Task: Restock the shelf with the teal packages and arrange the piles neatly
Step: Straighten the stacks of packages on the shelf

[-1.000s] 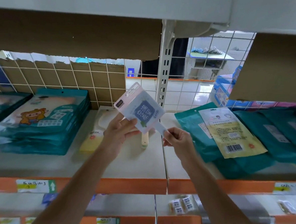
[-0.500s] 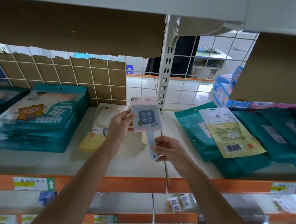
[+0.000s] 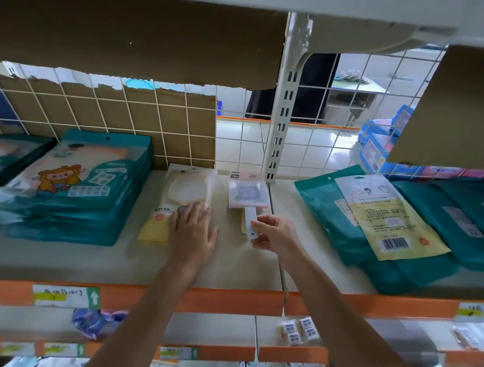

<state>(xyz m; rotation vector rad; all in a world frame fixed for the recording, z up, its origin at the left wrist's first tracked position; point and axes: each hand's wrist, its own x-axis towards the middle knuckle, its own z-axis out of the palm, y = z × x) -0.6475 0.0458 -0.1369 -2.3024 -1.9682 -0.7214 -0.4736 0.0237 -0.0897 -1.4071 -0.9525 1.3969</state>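
Head view: right hand (image 3: 275, 233) pinches carded item (image 3: 247, 194) beside shelf seam (image 3: 281, 277).

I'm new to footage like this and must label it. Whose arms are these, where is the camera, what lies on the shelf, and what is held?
No machine here: a person's two bare arms, filmed by a camera worn on their head, looking forward and down. On the cream shelf with an orange front edge lie a neat stack of teal packages at left and loose teal packages at right. The left hand rests flat on a yellow-and-white flat package. The right hand pinches the white handle of a small pink-and-blue packaged item.
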